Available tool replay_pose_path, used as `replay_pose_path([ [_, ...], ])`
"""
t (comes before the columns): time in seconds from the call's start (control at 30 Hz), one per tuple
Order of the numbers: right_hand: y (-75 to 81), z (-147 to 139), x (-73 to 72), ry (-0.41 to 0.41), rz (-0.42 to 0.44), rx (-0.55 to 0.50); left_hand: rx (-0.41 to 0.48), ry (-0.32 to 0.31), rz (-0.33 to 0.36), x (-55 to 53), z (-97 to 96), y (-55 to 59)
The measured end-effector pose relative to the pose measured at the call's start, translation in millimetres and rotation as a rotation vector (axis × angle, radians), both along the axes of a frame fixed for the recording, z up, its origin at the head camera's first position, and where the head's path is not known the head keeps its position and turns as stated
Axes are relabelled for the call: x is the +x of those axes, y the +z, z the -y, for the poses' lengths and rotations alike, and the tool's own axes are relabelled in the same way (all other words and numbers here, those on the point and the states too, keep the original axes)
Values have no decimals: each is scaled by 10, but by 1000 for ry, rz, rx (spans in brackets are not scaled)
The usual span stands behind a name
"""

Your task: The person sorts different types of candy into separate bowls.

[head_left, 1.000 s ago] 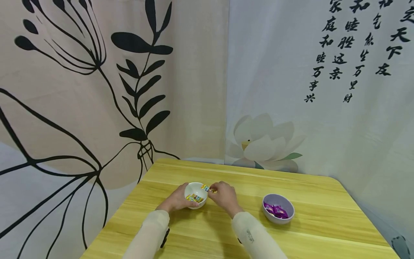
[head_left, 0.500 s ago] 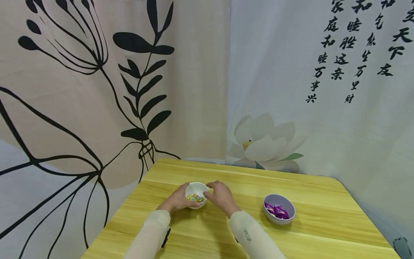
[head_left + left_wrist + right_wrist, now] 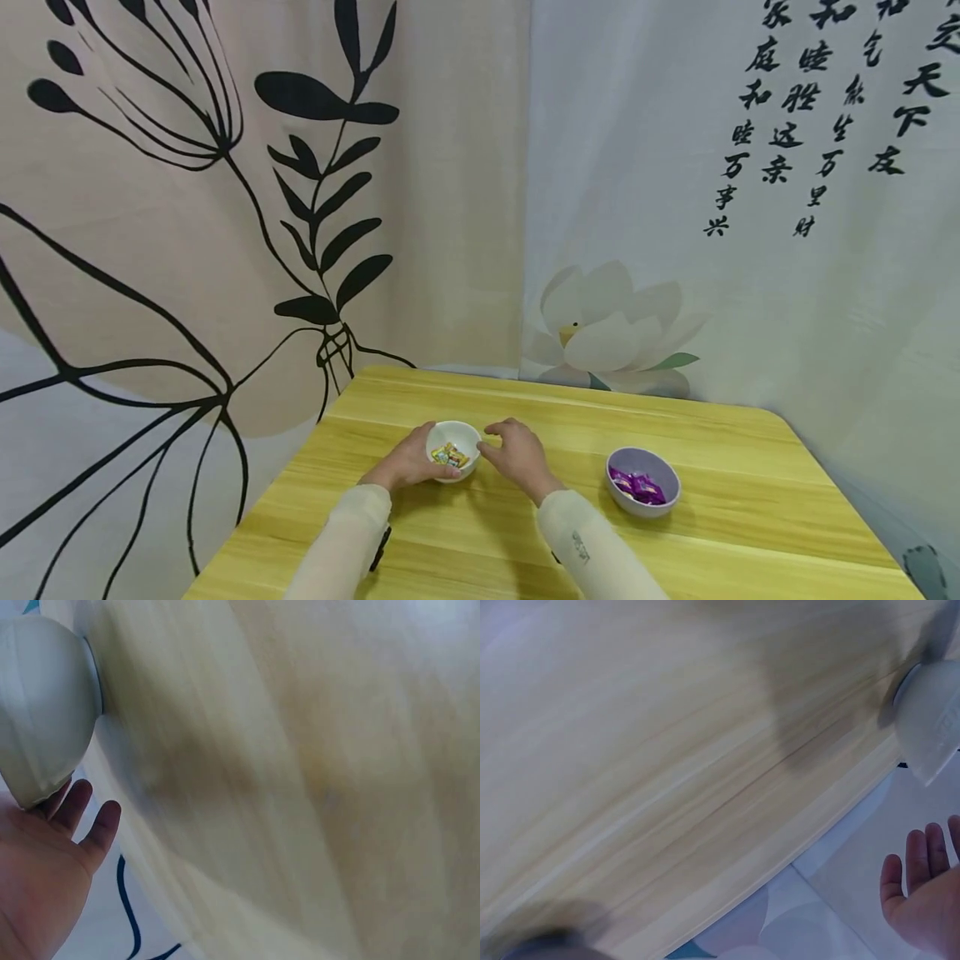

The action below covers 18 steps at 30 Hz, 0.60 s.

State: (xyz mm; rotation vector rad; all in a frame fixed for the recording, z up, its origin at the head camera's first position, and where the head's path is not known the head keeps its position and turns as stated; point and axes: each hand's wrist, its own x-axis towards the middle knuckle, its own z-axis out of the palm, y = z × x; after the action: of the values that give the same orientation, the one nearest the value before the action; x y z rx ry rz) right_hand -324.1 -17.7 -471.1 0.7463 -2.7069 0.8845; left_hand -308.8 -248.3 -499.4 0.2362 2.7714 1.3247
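A white bowl stands on the wooden table with several small yellow-wrapped candies inside. My left hand holds its left side, thumb along the near rim and fingers round the far left. In the left wrist view the bowl's outer wall rises above that hand. Right of the bowl, my right hand holds nothing, its thumb and fingertips apart near the rim. The right wrist view shows this hand with loosely extended fingers, a gap between it and the bowl.
A light purple bowl with several purple-wrapped candies stands to the right on the table. Behind the table's far edge hangs a printed cloth with plant drawings and writing.
A yellow-wrapped candy pinched in my right hand one second ago has left its fingers. That hand now stands empty beside the white bowl. The left hand keeps its hold on the bowl.
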Motion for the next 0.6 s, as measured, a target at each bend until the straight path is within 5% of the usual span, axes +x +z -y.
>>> replay_pose_path([
  [0.6, 273, -972, -147, -166, 11, 26, -439, 6, 48, 47, 128, 263],
])
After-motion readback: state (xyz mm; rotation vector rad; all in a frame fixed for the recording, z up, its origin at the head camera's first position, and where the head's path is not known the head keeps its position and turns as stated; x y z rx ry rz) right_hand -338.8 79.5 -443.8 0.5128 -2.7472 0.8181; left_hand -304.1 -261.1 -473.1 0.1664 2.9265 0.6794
